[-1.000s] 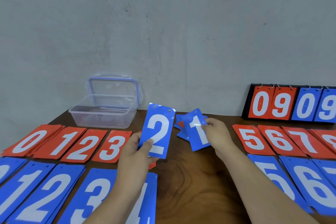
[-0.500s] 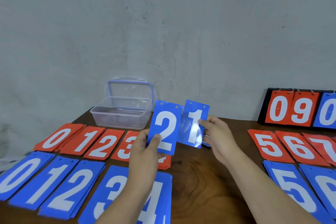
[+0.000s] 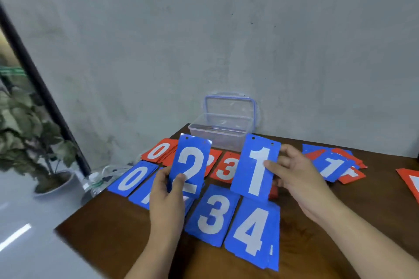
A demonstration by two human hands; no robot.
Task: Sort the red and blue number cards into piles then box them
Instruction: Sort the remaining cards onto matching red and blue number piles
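Left hand (image 3: 166, 201): pinched blue 2 card (image 3: 190, 165).
Right hand (image 3: 301, 179): pinched blue 1 card (image 3: 256, 165), newly carried left.
Meaning: both seemed bound for near blue piles (image 3: 213, 215).

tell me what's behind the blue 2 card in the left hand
A strip of a red 2 pile shows right of the blue 2 card, the red 0 pile left of it. What lies between is covered by the card and the left hand.

Plain indoor room — home or office, cannot tell which. Bare grey plaster wall (image 3: 204, 41), dark wooden counter (image 3: 108, 229) set against it, potted plant (image 3: 29, 133) on a glossy pale floor (image 3: 27, 256) beside a dark frame (image 3: 42, 88) at left.
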